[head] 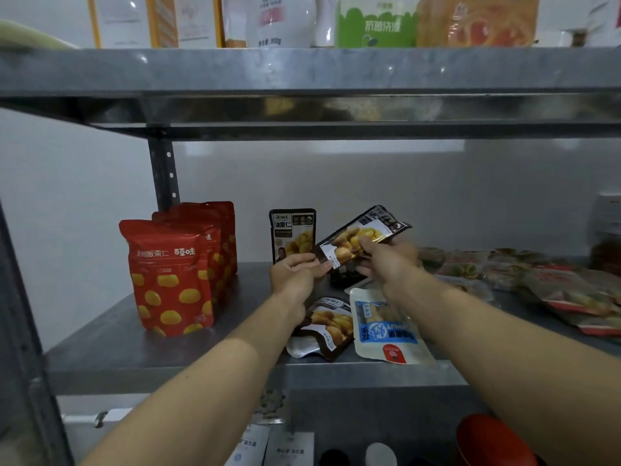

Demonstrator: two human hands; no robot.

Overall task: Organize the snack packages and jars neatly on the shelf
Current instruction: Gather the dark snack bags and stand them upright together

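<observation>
A black chestnut pouch [361,235] is held tilted above the metal shelf [117,344]. My left hand [295,275] pinches its lower left corner and my right hand [386,260] grips its lower edge. Behind it a matching black pouch [290,230] stands upright against the back wall. Another black pouch [327,326] lies flat under my left wrist, beside a white and blue pouch [386,334] lying under my right forearm. Three red chestnut bags [171,277] stand in a row at the left.
A heap of flat red and green snack packets [551,284] covers the shelf's right side. The upper shelf [302,72] carries upright bags, among them a green one [376,21]. A red object [490,438] and white packets [265,447] sit below the shelf.
</observation>
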